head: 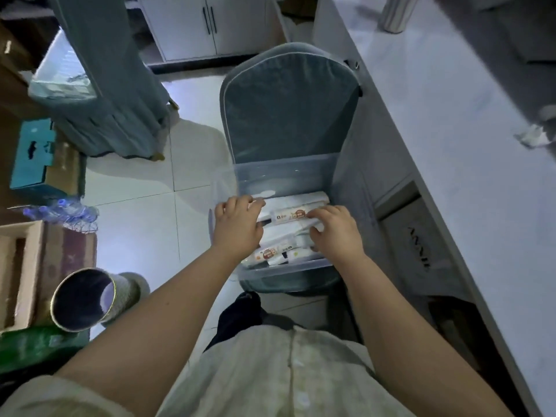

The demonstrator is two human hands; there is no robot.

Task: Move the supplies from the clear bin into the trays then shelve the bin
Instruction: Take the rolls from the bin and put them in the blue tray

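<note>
Resting on a blue-grey chair seat beside the white desk, the clear bin holds white supply packets. Both hands reach inside: left hand and right hand each grip the packets.

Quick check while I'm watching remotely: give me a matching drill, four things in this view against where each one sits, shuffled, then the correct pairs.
Things:
1. clear bin
2. white packets
3. teal box
4. metal can

Places:
A. lying on its side by the left forearm
B. on the seat of the grey-blue chair
C. on the floor at far left
D. inside the bin, under the left hand and right hand

Pairs: 1-B, 2-D, 3-C, 4-A
</note>
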